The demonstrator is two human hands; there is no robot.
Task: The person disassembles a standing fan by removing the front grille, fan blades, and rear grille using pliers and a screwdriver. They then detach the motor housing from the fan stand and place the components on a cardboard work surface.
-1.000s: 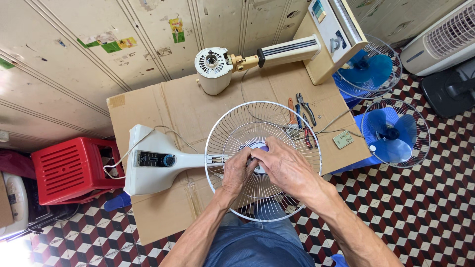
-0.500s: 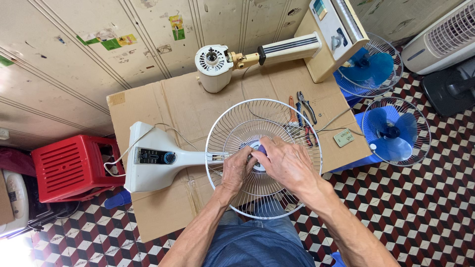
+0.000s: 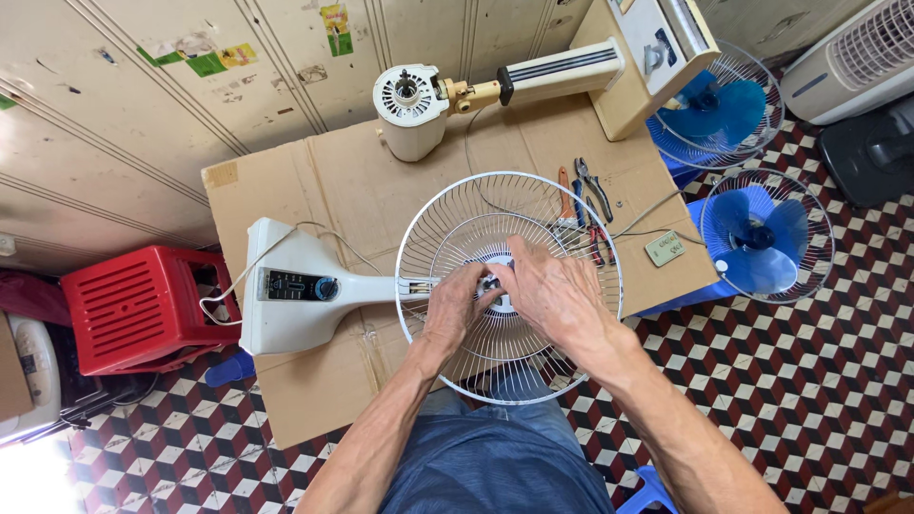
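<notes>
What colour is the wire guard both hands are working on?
White: the wire fan guard is white all over, with both hands at its hub, shown best in the head view.

Flattened brown cardboard sheet (image 3: 381, 190) lies on the floor, with a tan tape patch (image 3: 220, 175) at its far left corner. On the cream wall panels behind: torn white and green sticker scraps (image 3: 195, 55) with a yellow bit, plus a small yellow-red-green sticker (image 3: 335, 27) further right. Dark rectangular control label (image 3: 300, 286) sits on the white fan base.
</notes>
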